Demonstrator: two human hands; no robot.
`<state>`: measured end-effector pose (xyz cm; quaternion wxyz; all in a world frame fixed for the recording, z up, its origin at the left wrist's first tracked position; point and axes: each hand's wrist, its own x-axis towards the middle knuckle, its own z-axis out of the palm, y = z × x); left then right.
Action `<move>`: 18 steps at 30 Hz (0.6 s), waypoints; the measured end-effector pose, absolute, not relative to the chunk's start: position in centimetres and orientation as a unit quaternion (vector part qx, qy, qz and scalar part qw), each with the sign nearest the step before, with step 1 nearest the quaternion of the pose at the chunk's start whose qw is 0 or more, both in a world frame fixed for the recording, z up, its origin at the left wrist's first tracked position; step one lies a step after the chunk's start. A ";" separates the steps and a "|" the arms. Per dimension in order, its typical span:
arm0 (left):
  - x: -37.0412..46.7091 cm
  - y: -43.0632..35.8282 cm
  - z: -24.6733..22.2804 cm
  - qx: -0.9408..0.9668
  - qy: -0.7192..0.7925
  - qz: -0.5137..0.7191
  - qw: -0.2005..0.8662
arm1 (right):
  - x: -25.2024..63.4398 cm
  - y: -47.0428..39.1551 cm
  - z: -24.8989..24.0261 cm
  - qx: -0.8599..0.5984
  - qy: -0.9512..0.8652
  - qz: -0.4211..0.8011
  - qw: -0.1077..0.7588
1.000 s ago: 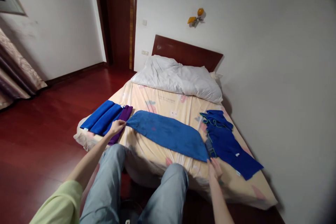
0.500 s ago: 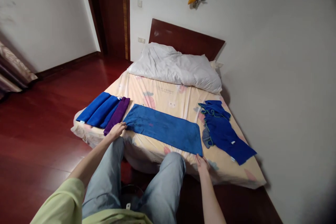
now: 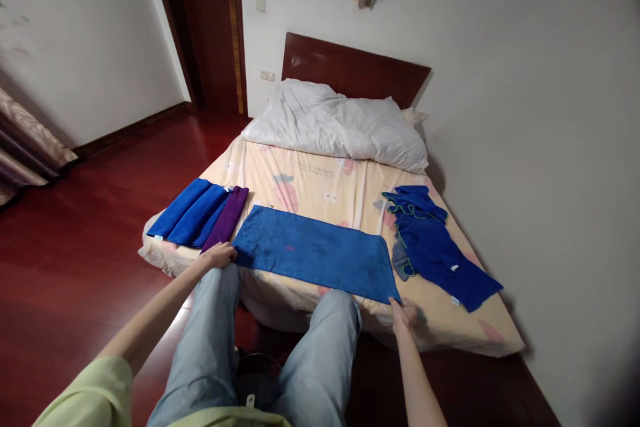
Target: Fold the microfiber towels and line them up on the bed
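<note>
A blue towel (image 3: 315, 253) lies spread flat across the near end of the bed, a small reddish mark on it. My left hand (image 3: 221, 255) grips its near left corner with closed fingers. At the near right corner, my right hand (image 3: 403, 313) pinches the towel's edge. Just left of the towel is a folded purple towel (image 3: 226, 219), beside folded blue towels (image 3: 187, 210) in a row. To the right lies a loose heap of darker blue towels (image 3: 434, 247) with green edging and white tags, a greyish cloth (image 3: 401, 259) showing under it.
The bed (image 3: 320, 180) has a pale patterned sheet, a white quilt (image 3: 335, 121) bunched at its far end and a dark red headboard (image 3: 350, 70). A white wall (image 3: 550, 147) runs along the right. Dark red floor (image 3: 100, 227) and a curtain (image 3: 30, 143) are on the left.
Both hands have moved slightly apart, drawing the towel's near edge out a little wider and flatter. The view has shifted slightly. The other towels look the same.
</note>
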<state>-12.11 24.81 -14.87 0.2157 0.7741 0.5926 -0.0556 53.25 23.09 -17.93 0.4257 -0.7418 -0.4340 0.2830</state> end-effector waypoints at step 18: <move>-12.1 44.0 -17.5 0.758 0.642 0.054 0.101 | 53.7 43.4 -21.0 -0.785 -0.575 0.125 0.193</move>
